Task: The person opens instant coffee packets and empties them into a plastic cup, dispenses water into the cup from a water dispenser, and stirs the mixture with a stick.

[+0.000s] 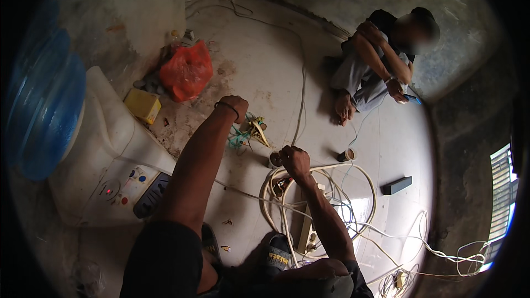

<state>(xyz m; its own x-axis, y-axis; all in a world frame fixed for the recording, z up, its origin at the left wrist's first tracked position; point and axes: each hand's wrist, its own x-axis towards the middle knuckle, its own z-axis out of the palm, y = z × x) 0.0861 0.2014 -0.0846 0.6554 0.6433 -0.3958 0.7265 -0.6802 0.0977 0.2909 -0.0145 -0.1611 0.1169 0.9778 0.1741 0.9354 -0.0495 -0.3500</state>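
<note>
My left hand [236, 107] is closed in a fist above the floor, a dark band round its wrist. Whatever it may hold is hidden. Just below it lies a tangle of teal string [238, 137] with yellowish strips [257, 131]. My right hand [296, 161] is also closed, fingers curled; I cannot make out anything in it. A cup of dark drink [275, 159] stands beside its fingers, partly covered by them in this view. Beneath my right forearm spreads a loose coil of white cable [373, 190], with a power strip [305, 229] inside it.
A water dispenser [124, 187] with a blue bottle [47, 105] stands at left. Beyond it are a yellow box [143, 106] and red plastic bag [186, 70]. At right sit another cup [348, 155], a black oblong box [396, 185] and a person [381, 60] holding a phone [412, 99].
</note>
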